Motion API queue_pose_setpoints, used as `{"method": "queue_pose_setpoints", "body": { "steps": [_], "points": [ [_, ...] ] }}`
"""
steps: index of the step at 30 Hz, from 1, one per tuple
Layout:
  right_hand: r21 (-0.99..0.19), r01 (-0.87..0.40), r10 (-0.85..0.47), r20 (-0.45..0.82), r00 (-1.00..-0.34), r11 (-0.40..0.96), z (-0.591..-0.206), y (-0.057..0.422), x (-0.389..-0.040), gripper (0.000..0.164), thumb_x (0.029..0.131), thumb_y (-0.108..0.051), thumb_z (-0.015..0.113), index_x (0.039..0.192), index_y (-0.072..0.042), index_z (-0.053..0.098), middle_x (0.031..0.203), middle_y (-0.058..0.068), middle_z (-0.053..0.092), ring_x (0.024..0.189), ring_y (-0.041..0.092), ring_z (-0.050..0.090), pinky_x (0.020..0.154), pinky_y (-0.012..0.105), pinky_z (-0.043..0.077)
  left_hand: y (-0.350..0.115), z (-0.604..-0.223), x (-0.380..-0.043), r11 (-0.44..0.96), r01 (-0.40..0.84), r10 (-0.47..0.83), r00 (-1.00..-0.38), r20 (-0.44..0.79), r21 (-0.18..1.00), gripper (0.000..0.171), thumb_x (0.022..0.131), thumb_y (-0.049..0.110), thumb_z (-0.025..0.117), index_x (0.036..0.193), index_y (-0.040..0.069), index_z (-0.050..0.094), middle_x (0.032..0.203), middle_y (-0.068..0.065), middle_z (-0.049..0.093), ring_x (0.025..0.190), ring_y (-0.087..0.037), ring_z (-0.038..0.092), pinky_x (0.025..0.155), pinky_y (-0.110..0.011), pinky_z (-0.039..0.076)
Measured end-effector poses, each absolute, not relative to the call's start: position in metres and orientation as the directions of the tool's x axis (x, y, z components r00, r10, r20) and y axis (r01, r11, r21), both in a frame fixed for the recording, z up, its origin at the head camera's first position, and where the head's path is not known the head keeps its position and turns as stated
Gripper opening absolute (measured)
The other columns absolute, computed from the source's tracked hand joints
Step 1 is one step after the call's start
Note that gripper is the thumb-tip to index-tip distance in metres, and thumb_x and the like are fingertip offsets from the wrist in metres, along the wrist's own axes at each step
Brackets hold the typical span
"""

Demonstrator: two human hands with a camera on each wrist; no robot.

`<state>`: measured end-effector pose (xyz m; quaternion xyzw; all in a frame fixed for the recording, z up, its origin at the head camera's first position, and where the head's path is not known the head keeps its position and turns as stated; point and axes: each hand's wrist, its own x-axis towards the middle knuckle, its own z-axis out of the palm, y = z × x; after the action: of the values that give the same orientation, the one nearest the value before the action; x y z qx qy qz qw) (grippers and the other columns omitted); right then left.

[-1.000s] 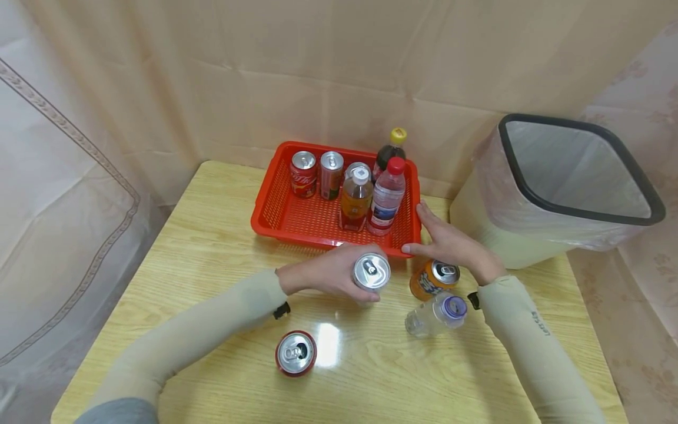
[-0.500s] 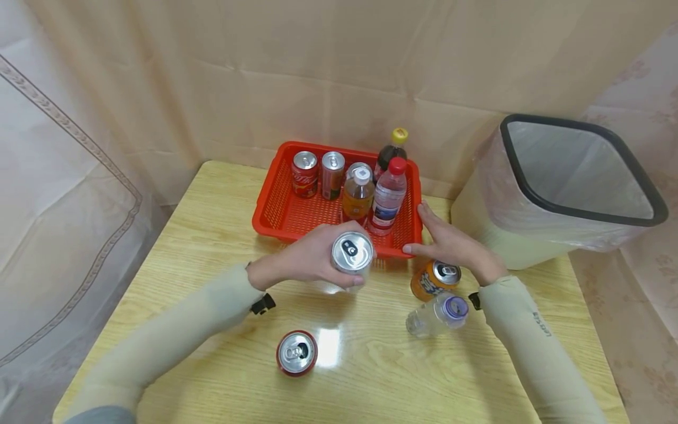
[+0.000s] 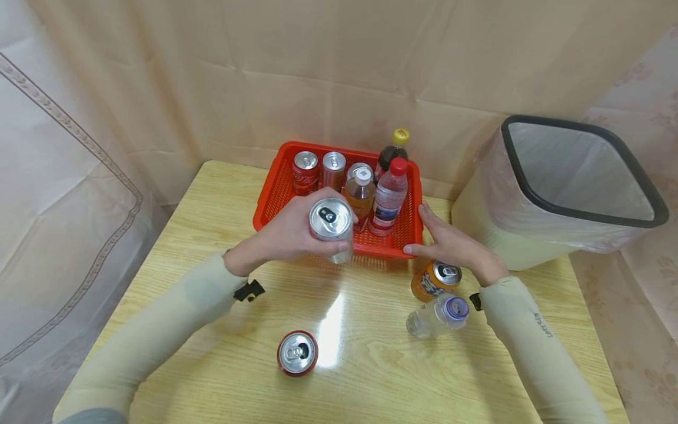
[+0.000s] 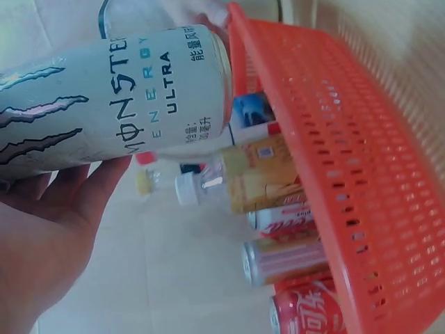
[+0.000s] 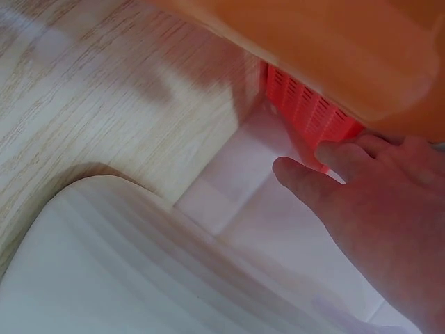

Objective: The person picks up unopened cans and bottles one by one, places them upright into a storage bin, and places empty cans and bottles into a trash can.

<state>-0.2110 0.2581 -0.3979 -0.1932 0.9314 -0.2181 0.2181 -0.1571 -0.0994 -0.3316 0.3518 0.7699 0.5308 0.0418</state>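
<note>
In the head view my left hand (image 3: 288, 229) grips a white Monster energy drink can (image 3: 332, 221), raised over the front edge of a red plastic basket (image 3: 392, 252). The left wrist view shows the can's printed side and fingers curled beneath it. My right hand (image 3: 450, 246) rests at the basket's right front corner, fingers extended along the rim. Inside the basket stand a red Coke can (image 3: 305, 176), a slim can (image 3: 334, 168), another can (image 3: 361, 169) partly hidden, an amber drink bottle (image 3: 359, 200), a red-capped bottle (image 3: 389, 197) and a yellow-capped dark bottle (image 3: 393, 154).
An orange can (image 3: 430, 282) and a clear uncapped bottle (image 3: 435, 318) are near the right forearm. A red can (image 3: 297, 353) stands upright at the table's front. A lined bin (image 3: 489, 221) stands at the right; a curtain hangs behind.
My left hand has lifted the energy drink can and carried it left and forward, from in front of the basket to over its front edge. The right hand stays at the corner.
</note>
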Motion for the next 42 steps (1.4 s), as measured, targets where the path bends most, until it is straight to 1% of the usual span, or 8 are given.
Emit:
{"method": "queue_pose_setpoints", "body": {
  "steps": [7, 11, 14, 18, 27, 33, 39, 42],
  "points": [
    [-0.487, -0.269, -0.456, -0.321, -0.830, 0.831, -0.399, 0.259, -0.212, 0.122, 0.089, -0.069, 0.068, 0.165, -0.006, -0.003, 0.172, 0.015, -0.006, 0.158, 0.039, 0.001, 0.124, 0.061, 0.014, -0.110, -0.326, -0.164, 0.228, 0.452, 0.489, -0.819, 0.300, 0.862, 0.053, 0.082, 0.018, 0.087, 0.127, 0.012, 0.058, 0.117, 0.000, 0.072, 0.108, -0.016, 0.065, 0.096, -0.043, 0.055],
    [-0.490, -0.267, -0.456, -0.321, -0.830, 0.830, -0.399, 0.259, -0.212, 0.122, 0.088, -0.070, 0.067, 0.165, -0.006, -0.003, 0.172, 0.015, -0.006, 0.158, 0.039, 0.001, 0.123, 0.061, 0.014, -0.114, -0.323, -0.169, 0.238, 0.431, 0.446, -0.845, 0.296, 0.870, 0.053, 0.084, 0.018, 0.084, 0.129, 0.010, 0.058, 0.120, -0.003, 0.072, 0.110, -0.017, 0.064, 0.095, -0.044, 0.055],
    [-0.492, -0.262, -0.454, -0.323, -0.830, 0.830, -0.399, 0.258, -0.212, 0.123, 0.087, -0.071, 0.066, 0.165, -0.007, -0.004, 0.172, 0.015, -0.006, 0.158, 0.040, 0.001, 0.123, 0.062, 0.015, -0.117, -0.322, -0.175, 0.233, 0.426, 0.430, -0.851, 0.301, 0.874, 0.052, 0.086, 0.017, 0.083, 0.130, 0.008, 0.058, 0.121, -0.005, 0.072, 0.110, -0.018, 0.065, 0.096, -0.044, 0.055],
    [-0.491, -0.254, -0.447, -0.330, -0.831, 0.833, -0.399, 0.258, -0.211, 0.123, 0.088, -0.071, 0.067, 0.165, -0.008, -0.004, 0.173, 0.014, -0.006, 0.158, 0.040, 0.001, 0.123, 0.063, 0.015, -0.119, -0.322, -0.183, 0.252, 0.430, 0.411, -0.858, 0.306, 0.867, 0.052, 0.086, 0.017, 0.083, 0.129, 0.007, 0.057, 0.119, -0.005, 0.072, 0.109, -0.019, 0.065, 0.096, -0.044, 0.054],
    [-0.485, -0.258, -0.448, -0.328, -0.832, 0.835, -0.401, 0.258, -0.212, 0.118, 0.092, -0.062, 0.069, 0.165, -0.008, -0.005, 0.173, 0.014, -0.007, 0.158, 0.040, 0.002, 0.123, 0.063, 0.015, -0.122, -0.328, -0.199, 0.321, 0.377, 0.349, -0.900, 0.262, 0.869, 0.052, 0.086, 0.023, 0.083, 0.128, 0.009, 0.056, 0.118, -0.005, 0.067, 0.107, -0.021, 0.063, 0.094, -0.046, 0.054],
    [-0.482, -0.265, -0.451, -0.323, -0.832, 0.835, -0.400, 0.257, -0.213, 0.115, 0.093, -0.058, 0.070, 0.165, -0.007, -0.004, 0.173, 0.014, -0.007, 0.157, 0.041, 0.002, 0.123, 0.062, 0.015, -0.118, -0.334, -0.209, 0.369, 0.326, 0.323, -0.923, 0.209, 0.870, 0.057, 0.087, 0.030, 0.083, 0.133, 0.012, 0.054, 0.124, -0.002, 0.065, 0.112, -0.020, 0.062, 0.096, -0.045, 0.055],
    [-0.489, -0.246, -0.442, -0.338, -0.831, 0.837, -0.398, 0.257, -0.212, 0.116, 0.092, -0.061, 0.069, 0.166, -0.008, -0.004, 0.173, 0.013, -0.007, 0.157, 0.042, 0.003, 0.122, 0.063, 0.016, -0.111, -0.341, -0.221, 0.426, 0.274, 0.315, -0.938, 0.142, 0.862, 0.065, 0.088, 0.038, 0.082, 0.140, 0.015, 0.049, 0.131, -0.002, 0.059, 0.119, -0.020, 0.058, 0.100, -0.046, 0.054],
    [-0.493, -0.228, -0.432, -0.350, -0.831, 0.839, -0.397, 0.257, -0.211, 0.118, 0.091, -0.064, 0.069, 0.166, -0.010, -0.004, 0.173, 0.012, -0.008, 0.157, 0.041, 0.002, 0.122, 0.064, 0.015, -0.108, -0.346, -0.228, 0.439, 0.263, 0.327, -0.937, 0.120, 0.859, 0.066, 0.088, 0.038, 0.081, 0.141, 0.015, 0.048, 0.133, -0.003, 0.057, 0.121, -0.021, 0.057, 0.102, -0.047, 0.053]
  ]
}}
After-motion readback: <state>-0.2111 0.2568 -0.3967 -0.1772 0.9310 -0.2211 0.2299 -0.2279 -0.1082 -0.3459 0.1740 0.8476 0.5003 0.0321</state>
